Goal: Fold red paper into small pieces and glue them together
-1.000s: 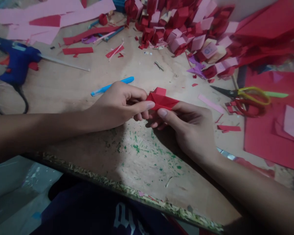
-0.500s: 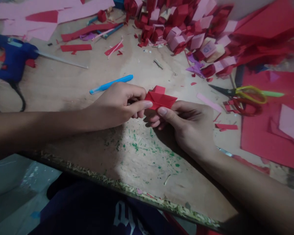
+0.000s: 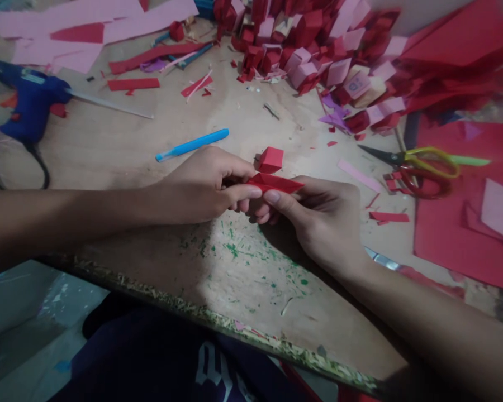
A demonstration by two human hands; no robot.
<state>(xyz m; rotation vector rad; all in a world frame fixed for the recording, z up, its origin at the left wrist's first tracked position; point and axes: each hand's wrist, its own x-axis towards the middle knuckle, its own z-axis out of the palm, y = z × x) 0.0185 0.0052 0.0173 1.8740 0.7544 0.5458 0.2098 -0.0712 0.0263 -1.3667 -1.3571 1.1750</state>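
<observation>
A small folded piece of red paper (image 3: 275,182) is pinched between both hands above the table. My left hand (image 3: 212,187) grips its left end, thumb on the near side and fingers curled behind. My right hand (image 3: 324,220) holds the right end with the thumb pressed on the near edge and the other fingers bent underneath. Just beyond the folded paper a red paper cube (image 3: 271,159) rests on the tabletop. A blue pen (image 3: 193,145) lies behind my left hand.
Scissors with yellow and red handles (image 3: 423,167) lie at right on red paper sheets (image 3: 444,223). A blue glue gun (image 3: 31,100) is at far left. Pink and red paper boxes (image 3: 305,61) are heaped at the back. A blade (image 3: 381,258) lies near my right wrist.
The folded red paper has dropped slightly and tipped, so it shows more edge-on. The red cube behind it is more exposed. Both hands keep their hold.
</observation>
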